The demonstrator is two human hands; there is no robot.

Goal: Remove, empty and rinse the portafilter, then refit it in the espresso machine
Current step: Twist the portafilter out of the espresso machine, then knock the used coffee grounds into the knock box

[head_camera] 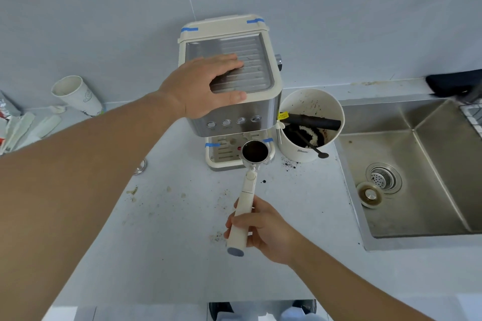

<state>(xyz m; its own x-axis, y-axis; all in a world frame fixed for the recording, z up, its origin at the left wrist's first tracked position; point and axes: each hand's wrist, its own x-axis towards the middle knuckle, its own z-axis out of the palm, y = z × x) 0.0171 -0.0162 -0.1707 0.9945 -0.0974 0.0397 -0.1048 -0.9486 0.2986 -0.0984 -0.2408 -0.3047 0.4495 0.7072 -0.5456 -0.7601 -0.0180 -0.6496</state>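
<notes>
The cream and steel espresso machine [257,112] stands at the back of the counter. My left hand [206,83] lies flat on its ribbed top, fingers spread, thumb over the front edge. My right hand [260,229] grips the cream handle of the portafilter [245,198]. The portafilter is out of the machine and held in front of it, above the drip tray [221,154]. Its metal basket [255,151] faces up and holds dark coffee grounds.
A white knock box [307,101] with a black bar and spent grounds stands right of the machine. A steel sink [427,185] with a drain and loose plug lies further right. A tipped paper cup [78,96] and wrappers are at the left. Grounds are scattered on the counter.
</notes>
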